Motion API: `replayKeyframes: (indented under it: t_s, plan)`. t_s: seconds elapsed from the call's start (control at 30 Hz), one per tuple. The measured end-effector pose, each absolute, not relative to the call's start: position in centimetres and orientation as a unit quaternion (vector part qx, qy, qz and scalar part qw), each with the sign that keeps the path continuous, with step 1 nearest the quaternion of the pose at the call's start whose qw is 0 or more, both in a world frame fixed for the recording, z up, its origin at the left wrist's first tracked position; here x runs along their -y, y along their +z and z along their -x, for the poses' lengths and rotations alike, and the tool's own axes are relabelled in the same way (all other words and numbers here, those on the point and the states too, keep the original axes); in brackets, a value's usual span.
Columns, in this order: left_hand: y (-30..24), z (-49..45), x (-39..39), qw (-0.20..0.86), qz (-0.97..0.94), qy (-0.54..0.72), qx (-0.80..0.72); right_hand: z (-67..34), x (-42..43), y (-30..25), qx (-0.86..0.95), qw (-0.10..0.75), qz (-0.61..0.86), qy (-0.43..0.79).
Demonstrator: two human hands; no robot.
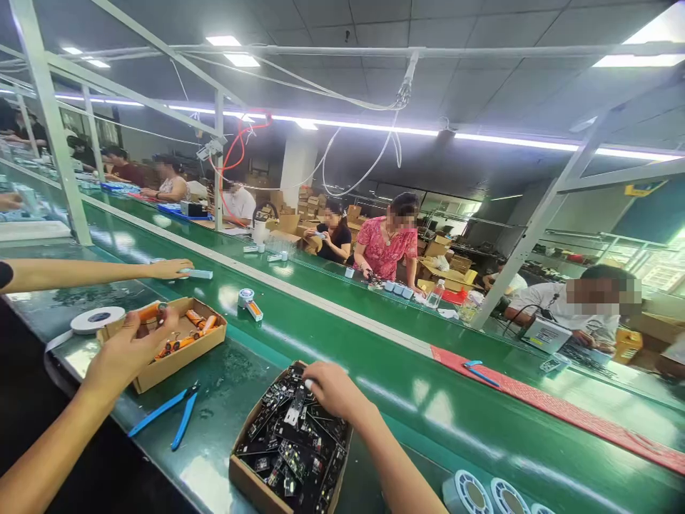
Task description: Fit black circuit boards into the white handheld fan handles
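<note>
My left hand [125, 351] is over a cardboard box [179, 365] of orange cylindrical batteries [200, 323], fingers curled around one orange battery [150, 312]. At the other cardboard box [255, 477], filled with black circuit boards [292, 457], my right hand [337, 389] reaches in from the right. Its thumb and fingertips are pinched at the upper end of a circuit board [295, 409]. Blue-handled cutters [185, 412] lie with spread handles between the two boxes.
A co-worker's hand [174, 269] touches a light blue part [198, 274] on the green conveyor belt [342, 335]. A white tape roll [98, 320] lies beside the battery box. A blue-white device [250, 303] rests on the belt; round blue parts [465, 492] stand front right. People sit opposite.
</note>
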State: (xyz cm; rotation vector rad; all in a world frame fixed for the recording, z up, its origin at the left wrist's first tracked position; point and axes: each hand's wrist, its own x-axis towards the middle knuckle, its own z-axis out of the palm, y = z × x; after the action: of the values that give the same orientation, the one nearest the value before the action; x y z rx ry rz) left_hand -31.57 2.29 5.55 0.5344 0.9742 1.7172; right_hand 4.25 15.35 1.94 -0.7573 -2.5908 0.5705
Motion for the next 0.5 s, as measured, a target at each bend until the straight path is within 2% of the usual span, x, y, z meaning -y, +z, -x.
replayKeyframes:
  t_s: [0.07,0.13,0.27,0.37,0.5]
  plan:
    - [6.1,30.4,-3.1,0.537,-0.24,0.717,-0.374,-6.0,-13.6,2.9,0.913,0.206,0.275,0.22]
    - [5.9,27.8,-4.2,0.595,-0.266,0.665,-0.365,-8.2,-11.7,3.8,0.897,0.234,0.296,0.232]
    - [2.2,16.2,-5.4,0.744,-0.334,0.457,-0.354,-14.9,-7.3,3.5,0.799,0.345,0.404,0.282]
    - [-2.5,4.7,-3.8,0.79,-0.342,0.384,-0.334,-20.2,-3.6,-0.3,0.664,0.429,0.521,0.323]
    - [-7.7,-6.0,-0.7,0.806,-0.334,0.374,-0.313,-23.1,1.1,-7.9,0.53,0.488,0.604,0.34]
